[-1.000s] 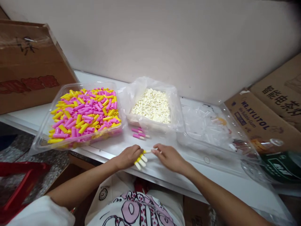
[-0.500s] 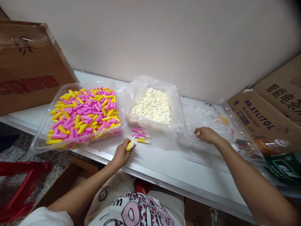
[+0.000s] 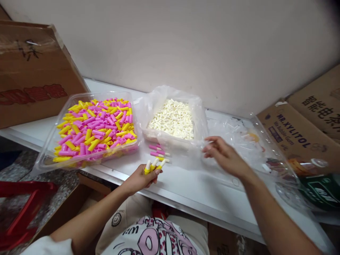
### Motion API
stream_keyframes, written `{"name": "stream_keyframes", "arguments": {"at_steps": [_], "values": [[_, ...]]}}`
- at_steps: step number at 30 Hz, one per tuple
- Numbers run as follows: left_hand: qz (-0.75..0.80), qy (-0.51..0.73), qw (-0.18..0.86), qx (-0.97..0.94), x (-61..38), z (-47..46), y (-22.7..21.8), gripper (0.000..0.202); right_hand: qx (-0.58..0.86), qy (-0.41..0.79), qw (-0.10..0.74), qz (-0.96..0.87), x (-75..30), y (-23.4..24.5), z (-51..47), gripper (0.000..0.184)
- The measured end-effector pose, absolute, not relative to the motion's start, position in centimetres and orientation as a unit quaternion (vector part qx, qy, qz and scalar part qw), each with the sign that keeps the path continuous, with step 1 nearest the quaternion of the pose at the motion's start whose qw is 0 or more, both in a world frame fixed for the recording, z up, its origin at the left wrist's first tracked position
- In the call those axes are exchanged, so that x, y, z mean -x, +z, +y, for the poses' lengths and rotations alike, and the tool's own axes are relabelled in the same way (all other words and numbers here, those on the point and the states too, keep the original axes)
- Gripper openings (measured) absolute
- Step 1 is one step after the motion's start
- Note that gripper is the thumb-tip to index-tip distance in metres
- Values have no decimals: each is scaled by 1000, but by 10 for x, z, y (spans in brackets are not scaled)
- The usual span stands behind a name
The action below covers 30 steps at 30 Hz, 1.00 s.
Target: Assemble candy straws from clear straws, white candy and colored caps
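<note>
My left hand [image 3: 145, 177] is closed around several yellow plastic tubes [image 3: 152, 166] with white sticks poking out of their upper ends. It hovers by the table's front edge. Just beyond it, a few pink and yellow tubes with white tips [image 3: 157, 153] lie on the table. My right hand [image 3: 221, 154] is above the table, right of the lined tray, its fingers apart and nothing visible in them. Short white sticks [image 3: 172, 118] fill the tray lined with a clear plastic bag [image 3: 200, 106]. At left, a clear tub [image 3: 44, 150] holds a heap of loose pink and yellow tubes [image 3: 98, 129].
Clear plastic packaging [image 3: 239, 134] lies on the table's right side. Cardboard boxes stand left [image 3: 34, 74] and right [image 3: 294, 134]. A green-labelled bottle [image 3: 320, 191] lies at the right end, and a red stool [image 3: 23, 212] is on the floor at left.
My right hand has moved left from the clear packaging toward the lined tray, and its fingers have spread. My left hand has shifted slightly right and turned, showing more of the tubes.
</note>
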<state>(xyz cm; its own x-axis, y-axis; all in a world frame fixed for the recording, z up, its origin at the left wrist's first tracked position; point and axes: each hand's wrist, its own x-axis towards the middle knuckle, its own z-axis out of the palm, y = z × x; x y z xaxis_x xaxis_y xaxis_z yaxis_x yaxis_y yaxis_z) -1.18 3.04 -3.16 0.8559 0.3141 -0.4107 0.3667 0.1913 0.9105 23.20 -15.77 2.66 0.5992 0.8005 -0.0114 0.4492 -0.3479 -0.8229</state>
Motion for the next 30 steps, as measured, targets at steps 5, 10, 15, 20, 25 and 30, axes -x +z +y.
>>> {"name": "stream_keyframes", "arguments": {"at_steps": [5, 10, 15, 20, 25, 30], "values": [[223, -26, 729, -647, 12, 21, -16, 52, 679, 280, 547, -402, -151, 8, -125, 35], [197, -17, 735, -649, 21, 25, -9, 47, 641, 318, 585, -381, -129, 0, -118, 30], [169, -34, 754, -633, 27, 29, -5, 42, 607, 317, 608, -402, -127, 3, -123, 23], [123, -68, 763, -631, 29, 30, 0, 39, 620, 251, 599, -441, -121, 1, -129, 19], [81, -72, 694, -711, 32, 28, 15, 36, 652, 143, 474, -574, -121, 4, -133, 14], [-29, 67, 402, -913, 35, 24, 28, 18, 646, 12, 331, -688, -121, 17, -133, 26]]}}
